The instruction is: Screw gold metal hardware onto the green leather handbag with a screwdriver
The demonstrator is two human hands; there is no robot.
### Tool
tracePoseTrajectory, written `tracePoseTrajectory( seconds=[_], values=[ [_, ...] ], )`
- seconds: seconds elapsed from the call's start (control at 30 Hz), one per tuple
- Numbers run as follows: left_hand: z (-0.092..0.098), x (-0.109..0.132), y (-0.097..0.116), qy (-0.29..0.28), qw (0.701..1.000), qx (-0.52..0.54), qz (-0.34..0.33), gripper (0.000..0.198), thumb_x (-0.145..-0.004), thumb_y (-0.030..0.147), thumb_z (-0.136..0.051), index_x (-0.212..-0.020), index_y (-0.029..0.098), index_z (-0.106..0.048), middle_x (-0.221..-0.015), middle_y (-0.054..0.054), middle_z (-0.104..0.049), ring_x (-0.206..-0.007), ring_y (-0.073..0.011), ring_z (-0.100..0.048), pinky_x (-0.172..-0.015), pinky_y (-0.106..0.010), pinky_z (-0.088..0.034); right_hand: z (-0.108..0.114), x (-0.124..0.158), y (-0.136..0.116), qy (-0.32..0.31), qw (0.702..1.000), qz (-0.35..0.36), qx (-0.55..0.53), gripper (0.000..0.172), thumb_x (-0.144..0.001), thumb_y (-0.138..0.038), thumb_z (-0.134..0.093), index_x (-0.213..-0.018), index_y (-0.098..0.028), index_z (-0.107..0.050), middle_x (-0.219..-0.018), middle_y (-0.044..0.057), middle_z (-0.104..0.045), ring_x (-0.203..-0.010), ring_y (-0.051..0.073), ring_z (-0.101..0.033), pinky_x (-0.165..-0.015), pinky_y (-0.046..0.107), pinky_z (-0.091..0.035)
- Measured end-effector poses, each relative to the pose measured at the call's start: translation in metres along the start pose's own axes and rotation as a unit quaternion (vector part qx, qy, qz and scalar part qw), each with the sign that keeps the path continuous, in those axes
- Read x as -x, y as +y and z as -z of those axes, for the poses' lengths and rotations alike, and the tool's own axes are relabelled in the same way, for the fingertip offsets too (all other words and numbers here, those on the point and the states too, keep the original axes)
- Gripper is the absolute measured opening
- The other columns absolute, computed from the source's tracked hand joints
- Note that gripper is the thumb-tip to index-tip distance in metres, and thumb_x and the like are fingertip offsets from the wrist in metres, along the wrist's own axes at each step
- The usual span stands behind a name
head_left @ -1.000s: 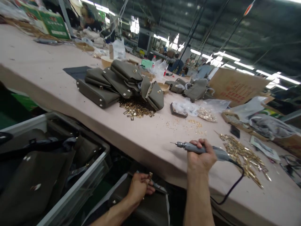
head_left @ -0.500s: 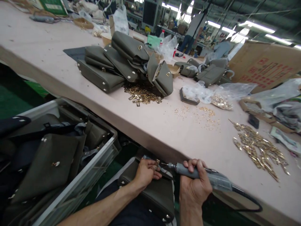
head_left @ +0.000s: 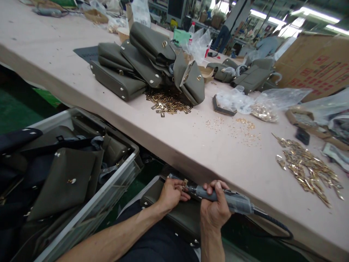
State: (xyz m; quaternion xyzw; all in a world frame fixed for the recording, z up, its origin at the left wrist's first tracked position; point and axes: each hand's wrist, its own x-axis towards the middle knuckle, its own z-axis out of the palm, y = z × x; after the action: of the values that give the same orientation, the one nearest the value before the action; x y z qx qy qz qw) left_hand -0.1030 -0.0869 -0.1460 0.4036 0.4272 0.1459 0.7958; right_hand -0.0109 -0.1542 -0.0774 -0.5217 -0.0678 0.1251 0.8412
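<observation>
In my right hand [head_left: 216, 205] is a grey electric screwdriver [head_left: 237, 202] with a black cable, its fingers wrapped round the body and its tip pointing left. My left hand [head_left: 172, 194] pinches a small gold metal clasp [head_left: 185, 182] at the edge of an olive-green handbag [head_left: 182, 220] lying on my lap. The screwdriver's tip meets the clasp or comes very close to it; I cannot tell whether they touch. My fingers partly hide the bag's flap.
On the long table [head_left: 163, 136] lie a stack of handbags [head_left: 117, 82], dark gold fittings [head_left: 166, 103], gold plates [head_left: 308, 167] and tiny loose pieces [head_left: 245, 123]. A crate [head_left: 133, 158] of bags stands at the left. A cardboard box [head_left: 313, 65] stands at the back right.
My right hand has moved the screwdriver left, closing the gap between its tip and the clasp. My left hand still pinches the clasp. The whole view has shifted slightly.
</observation>
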Motion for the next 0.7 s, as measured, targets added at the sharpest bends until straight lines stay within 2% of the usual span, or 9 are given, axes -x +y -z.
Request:
tracePoseTrajectory(
  seconds=[0.37,0.53,0.7],
  values=[
    [-0.001,0.004,0.004,0.007,1.0,0.0,-0.004,0.021,-0.087,0.013,-0.054,-0.097,0.003,-0.069,-0.082,-0.016,-0.073,-0.061,-0.0219,-0.074,-0.053,-0.025,-0.058,-0.001,0.002,0.003,0.003,1.0,-0.019,-0.004,0.016,-0.081,-0.023,-0.072,-0.087,-0.019,-0.058,-0.074,-0.004,-0.049,-0.058,0.009,-0.045,-0.065,0.028,-0.047],
    [-0.001,0.005,0.004,0.01,1.0,-0.008,-0.001,0.025,-0.085,0.009,-0.05,-0.1,0.002,-0.068,-0.084,-0.017,-0.074,-0.063,-0.023,-0.074,-0.056,-0.028,-0.06,-0.005,0.005,0.003,0.001,1.0,-0.011,0.012,0.018,-0.081,-0.024,-0.072,-0.086,-0.019,-0.056,-0.074,-0.004,-0.049,-0.058,0.01,-0.045,-0.064,0.028,-0.047],
    [-0.001,0.006,0.005,0.007,1.0,-0.009,-0.005,0.025,-0.082,0.007,-0.051,-0.098,0.003,-0.07,-0.074,-0.015,-0.073,-0.062,-0.0233,-0.074,-0.056,-0.029,-0.061,-0.01,0.01,0.002,-0.018,0.999,0.02,0.03,0.014,-0.083,-0.024,-0.071,-0.086,-0.018,-0.059,-0.073,-0.003,-0.054,-0.057,0.01,-0.048,-0.063,0.03,-0.046]
  ],
)
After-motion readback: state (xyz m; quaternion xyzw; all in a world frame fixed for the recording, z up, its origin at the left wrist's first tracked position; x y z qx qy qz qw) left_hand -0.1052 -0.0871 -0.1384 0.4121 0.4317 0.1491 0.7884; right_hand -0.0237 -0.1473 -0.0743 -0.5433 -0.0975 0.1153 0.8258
